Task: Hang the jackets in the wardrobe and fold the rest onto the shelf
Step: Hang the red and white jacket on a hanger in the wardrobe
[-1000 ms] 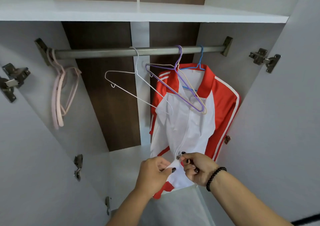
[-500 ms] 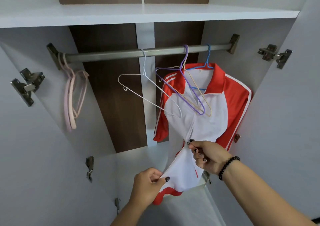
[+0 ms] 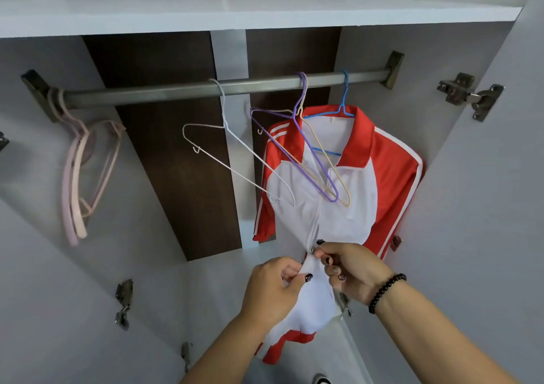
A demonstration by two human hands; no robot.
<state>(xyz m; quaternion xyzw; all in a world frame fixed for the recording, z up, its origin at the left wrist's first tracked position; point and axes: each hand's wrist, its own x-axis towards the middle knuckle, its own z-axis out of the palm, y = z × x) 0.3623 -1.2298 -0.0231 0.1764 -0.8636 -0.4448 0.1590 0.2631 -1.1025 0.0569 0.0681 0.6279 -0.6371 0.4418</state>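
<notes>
A red and white zip jacket [image 3: 347, 207] hangs on a blue hanger [image 3: 343, 101] at the right end of the wardrobe rail [image 3: 176, 91]. My left hand [image 3: 273, 289] pinches the white front fabric low down, beside the zip line. My right hand [image 3: 350, 269] pinches the metal zip pull [image 3: 314, 248] on the jacket's front. The zip is closed below the pull and open above it. The jacket's lower hem [image 3: 282, 345] hangs under my hands.
Empty wire hangers hang on the rail: a white hanger [image 3: 232, 166], a purple hanger [image 3: 303, 148] and a beige hanger [image 3: 326, 166]. Pink hangers [image 3: 79, 177] sit at the rail's left end. A white shelf [image 3: 235, 13] runs above. Open doors with hinges [image 3: 468, 92] flank both sides.
My right hand has drawn the zip pull upward along the jacket front. My left hand moved up the fabric and sits close beside the right hand again.
</notes>
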